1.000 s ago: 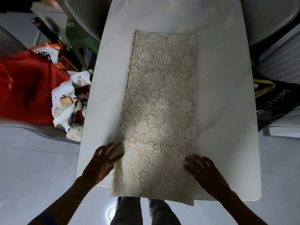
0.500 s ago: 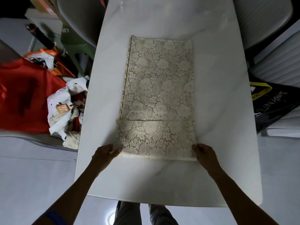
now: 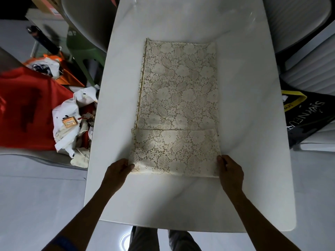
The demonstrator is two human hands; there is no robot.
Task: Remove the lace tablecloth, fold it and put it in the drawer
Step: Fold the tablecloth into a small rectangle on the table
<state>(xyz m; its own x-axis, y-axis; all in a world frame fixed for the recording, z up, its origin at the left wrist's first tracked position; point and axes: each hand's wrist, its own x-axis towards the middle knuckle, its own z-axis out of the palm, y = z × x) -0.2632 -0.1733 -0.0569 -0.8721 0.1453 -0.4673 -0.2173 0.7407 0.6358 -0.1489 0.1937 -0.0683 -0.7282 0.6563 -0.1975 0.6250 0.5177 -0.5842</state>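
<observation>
The cream lace tablecloth [image 3: 178, 95] lies as a long folded strip down the middle of the white marble table [image 3: 253, 124]. Its near end is turned up over itself, making a short flap with a fold line at the edge closest to me. My left hand [image 3: 117, 171] pinches the near left corner of that fold. My right hand [image 3: 229, 171] grips the near right corner. No drawer is in view.
Left of the table, a pile of white and red cloth [image 3: 76, 122] and an orange-red sheet [image 3: 23, 109] lie on a surface. White chairs [image 3: 87, 20] stand at the far corners. A black and yellow bag [image 3: 308, 113] sits to the right.
The near end of the cloth hung over the table edge; both hands have taken its corners and folded it up onto the strip. The fold now lies flat on the table.
</observation>
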